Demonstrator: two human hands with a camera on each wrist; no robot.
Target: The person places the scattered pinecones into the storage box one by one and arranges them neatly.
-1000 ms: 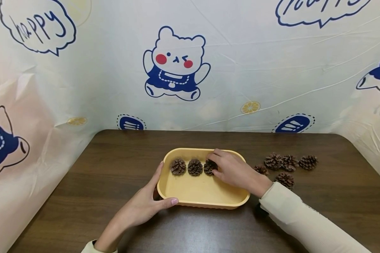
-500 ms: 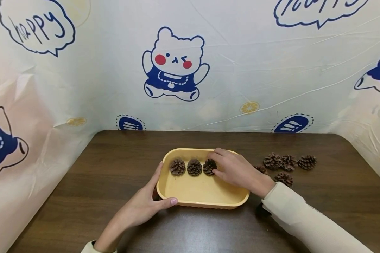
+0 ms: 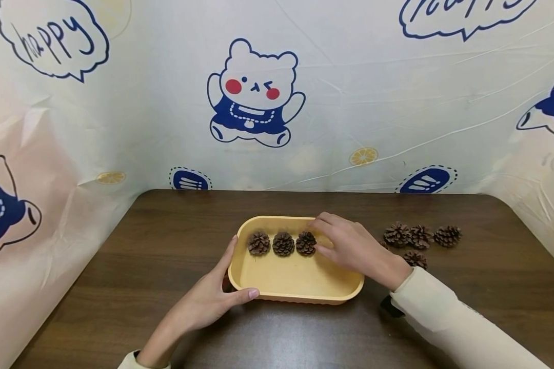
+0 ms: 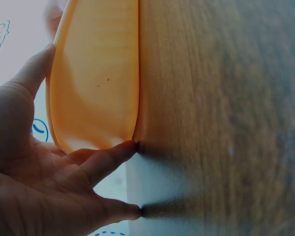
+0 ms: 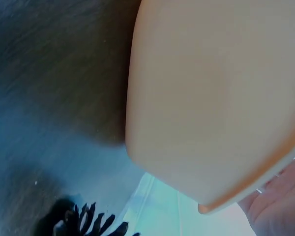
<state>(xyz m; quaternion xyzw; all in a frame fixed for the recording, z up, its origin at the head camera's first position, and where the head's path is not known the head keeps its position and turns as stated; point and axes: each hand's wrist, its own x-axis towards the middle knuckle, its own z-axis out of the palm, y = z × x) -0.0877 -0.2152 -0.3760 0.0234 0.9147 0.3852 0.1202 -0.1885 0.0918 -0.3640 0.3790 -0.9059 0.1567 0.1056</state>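
A yellow tray (image 3: 258,281) sits on the dark wooden table (image 3: 166,241), and everything else is best placed from it. The left hand (image 3: 210,302) steadies the tray's near left corner, fingers straight along the left wall and thumb lying over the front rim. Inside, along the tray's far wall, three pine cones stand in a row; the third pine cone (image 3: 306,243), rightmost of them, has the right hand (image 3: 353,248) just beside it, fingers loosely bent and apparently no longer gripping the cone, though whether a fingertip touches it cannot be told. To the right of the tray, on the bare table, a loose group of pine cones (image 3: 420,237) waits, one partly hidden behind the right wrist. By the look of it, the step in hand is setting cones into the tray in a row; the next move would call for reaching right to the loose group, pinching one cone, and placing it beside the third.
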